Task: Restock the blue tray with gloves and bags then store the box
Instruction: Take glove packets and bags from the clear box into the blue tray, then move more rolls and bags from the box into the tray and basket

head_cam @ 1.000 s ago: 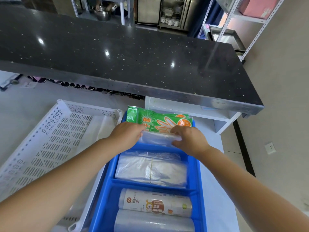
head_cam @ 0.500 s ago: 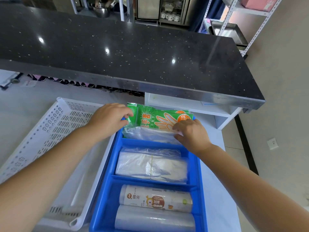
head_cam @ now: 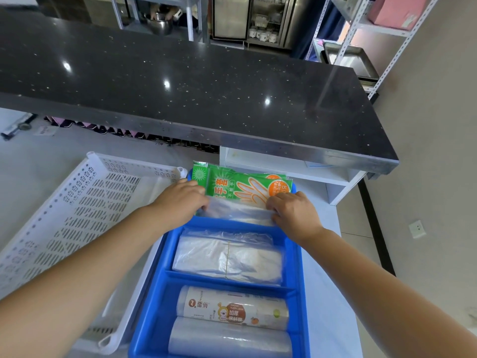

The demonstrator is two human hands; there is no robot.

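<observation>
A blue tray [head_cam: 296, 257] with three compartments lies on the white table in front of me. Green packs of gloves [head_cam: 240, 187] stand tilted in its far compartment. My left hand [head_cam: 180, 197] and my right hand [head_cam: 291, 210] both press on the clear part of the glove packs [head_cam: 237, 211], one at each end. The middle compartment holds a flat stack of clear bags [head_cam: 227, 257]. Two rolls of bags lie in the near compartment: a printed roll [head_cam: 232, 308] and a plain one [head_cam: 229, 339].
A white perforated basket [head_cam: 77, 210] sits tilted to the left of the tray, its rim touching it. A black counter [head_cam: 180, 86] overhangs the table beyond. A white open shelf [head_cam: 284, 164] is under the counter at the right. Metal racks stand at the back right.
My left hand came back from the tray's far left corner onto the glove packs. My right hand stayed at their right end. The packs now stand a little more upright.
</observation>
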